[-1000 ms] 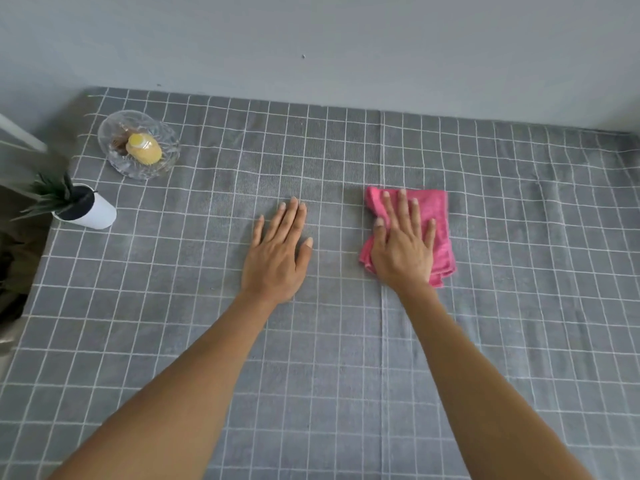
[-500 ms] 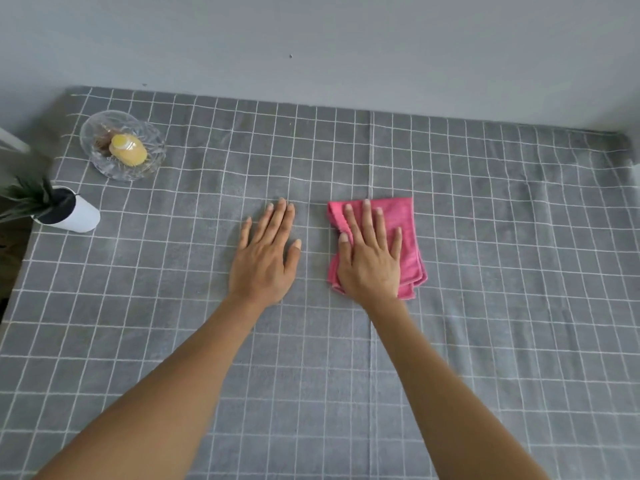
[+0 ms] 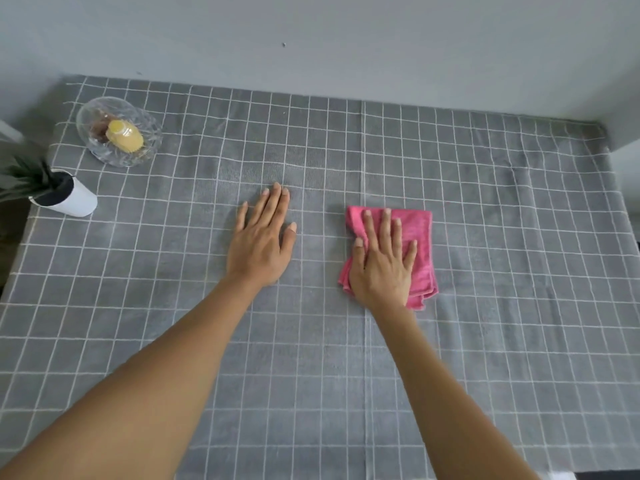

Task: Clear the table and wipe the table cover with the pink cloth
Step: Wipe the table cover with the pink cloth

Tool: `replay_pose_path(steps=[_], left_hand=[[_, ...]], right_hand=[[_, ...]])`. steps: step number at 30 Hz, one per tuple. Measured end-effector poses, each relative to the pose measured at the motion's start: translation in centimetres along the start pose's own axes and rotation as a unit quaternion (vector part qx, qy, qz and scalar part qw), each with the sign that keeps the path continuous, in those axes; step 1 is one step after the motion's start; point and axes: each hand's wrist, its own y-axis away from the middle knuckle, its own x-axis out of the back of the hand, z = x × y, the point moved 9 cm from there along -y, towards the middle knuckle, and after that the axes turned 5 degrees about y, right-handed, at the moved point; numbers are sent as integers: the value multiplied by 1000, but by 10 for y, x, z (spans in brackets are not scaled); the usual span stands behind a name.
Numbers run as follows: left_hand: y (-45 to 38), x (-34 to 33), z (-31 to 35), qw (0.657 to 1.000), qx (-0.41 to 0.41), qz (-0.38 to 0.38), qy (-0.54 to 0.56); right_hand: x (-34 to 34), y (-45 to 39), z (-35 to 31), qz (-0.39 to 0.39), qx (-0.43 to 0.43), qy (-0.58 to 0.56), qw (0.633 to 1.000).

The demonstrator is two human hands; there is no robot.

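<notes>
A folded pink cloth lies on the grey checked table cover, just right of centre. My right hand presses flat on the cloth's left part with fingers spread, covering much of it. To its left, about a hand's width away, my left hand rests flat on the bare cover, fingers together and holding nothing.
A clear glass dish with a small yellow bottle in it stands at the far left corner. In front of it a white pot with a green plant stands at the left edge. A grey wall runs along the far side.
My right hand slid the pink cloth left toward my left hand, then back to the right across the seam line. My left hand stayed in place.
</notes>
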Motion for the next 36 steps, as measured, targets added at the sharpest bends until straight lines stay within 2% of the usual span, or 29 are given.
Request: replay_pose_path(steps=[2, 8, 15, 21, 26, 30, 36], left_hand=[[-1, -2, -2, 1000, 3, -9, -4], [4, -9, -1, 996, 6, -80, -29], [99, -8, 9, 996, 14, -91, 8], [160, -13, 16, 990, 14, -140, 10], [171, -15, 30, 977, 25, -212, -9], [172, -16, 47, 967, 3, -252, -39], [173, -18, 90, 972, -33, -232, -36]], right_hand=[[-6, 18, -9, 1, 19, 3, 1000], [-11, 37, -6, 4, 4, 2, 1000], [-16, 85, -3, -2, -33, -6, 999], [-10, 128, 9, -52, -9, -34, 998], [-8, 166, 35, -86, 16, 4, 996], [-6, 178, 50, -106, 54, 23, 993], [1, 169, 66, -134, 78, 46, 987]])
